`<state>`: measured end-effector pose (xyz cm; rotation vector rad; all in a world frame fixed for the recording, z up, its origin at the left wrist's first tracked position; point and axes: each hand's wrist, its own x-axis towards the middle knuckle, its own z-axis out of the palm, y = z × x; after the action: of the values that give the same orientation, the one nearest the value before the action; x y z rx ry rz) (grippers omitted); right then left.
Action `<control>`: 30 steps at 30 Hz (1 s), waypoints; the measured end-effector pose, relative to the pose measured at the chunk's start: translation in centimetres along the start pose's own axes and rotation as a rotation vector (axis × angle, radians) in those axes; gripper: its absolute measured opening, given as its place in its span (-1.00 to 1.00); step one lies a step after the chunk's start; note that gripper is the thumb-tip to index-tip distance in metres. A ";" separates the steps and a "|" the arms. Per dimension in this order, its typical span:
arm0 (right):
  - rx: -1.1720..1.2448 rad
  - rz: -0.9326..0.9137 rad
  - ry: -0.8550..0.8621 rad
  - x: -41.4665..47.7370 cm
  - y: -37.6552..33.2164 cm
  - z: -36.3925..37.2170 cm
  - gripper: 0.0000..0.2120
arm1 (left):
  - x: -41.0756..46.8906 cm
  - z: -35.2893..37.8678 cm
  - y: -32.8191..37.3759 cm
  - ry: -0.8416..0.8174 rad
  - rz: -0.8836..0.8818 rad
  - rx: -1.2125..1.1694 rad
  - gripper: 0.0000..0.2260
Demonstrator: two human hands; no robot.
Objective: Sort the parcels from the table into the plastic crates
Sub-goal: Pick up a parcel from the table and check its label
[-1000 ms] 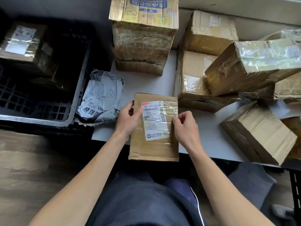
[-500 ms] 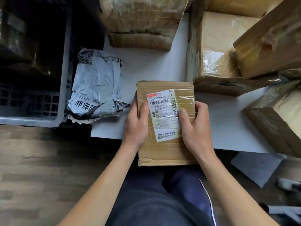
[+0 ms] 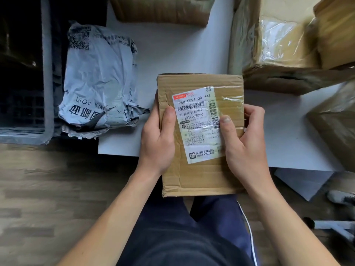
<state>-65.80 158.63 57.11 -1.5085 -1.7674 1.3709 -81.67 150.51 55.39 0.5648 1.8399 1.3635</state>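
Note:
I hold a flat brown cardboard parcel (image 3: 199, 175) with a white shipping label, lifted over the front edge of the white table (image 3: 172, 54). My left hand (image 3: 157, 141) grips its left side with the thumb on top. My right hand (image 3: 244, 143) grips the right side, thumb on the label. A grey plastic crate (image 3: 47, 73) stands at the left; its dark inside is hard to make out.
A crumpled grey mailer bag (image 3: 96, 83) lies on the table's left edge beside the crate. Taped cardboard boxes stand at the back (image 3: 163, 10) and right (image 3: 284, 54), with another at the far right (image 3: 334, 123). Wooden floor lies below.
The parcel has come up off the table and closer to me, both hands sliding further along its sides. The view has tilted down and drawn nearer.

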 end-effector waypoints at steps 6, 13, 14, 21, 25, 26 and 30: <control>0.006 -0.004 -0.003 0.1 0.1 0.1 -0.80 | 0.1 0.0 -0.1 0.003 0.015 0.005 -0.63; 0.008 -0.014 -0.002 0.2 0.2 0.0 -0.79 | 0.2 0.0 -0.2 -0.009 0.018 -0.006 -0.65; 0.005 -0.015 0.000 0.2 0.3 0.0 -0.80 | 0.2 -0.1 -0.2 -0.008 0.020 -0.010 -0.65; 0.014 -0.026 -0.003 0.2 0.4 0.1 -0.80 | 0.3 -0.1 -0.4 -0.008 0.038 -0.010 -0.66; 0.005 -0.023 -0.006 0.2 0.4 0.0 -0.78 | 0.3 -0.1 -0.5 -0.008 0.048 0.005 -0.66; 0.002 -0.015 -0.008 0.2 0.4 0.0 -0.77 | 0.3 -0.1 -0.4 -0.012 0.045 0.006 -0.66; -0.003 -0.001 0.002 0.2 0.4 0.1 -0.74 | 0.2 -0.1 -0.3 -0.019 0.036 0.025 -0.67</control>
<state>-65.72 158.70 56.68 -1.5102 -1.7693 1.3662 -81.88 150.52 55.08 0.6247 1.8417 1.3559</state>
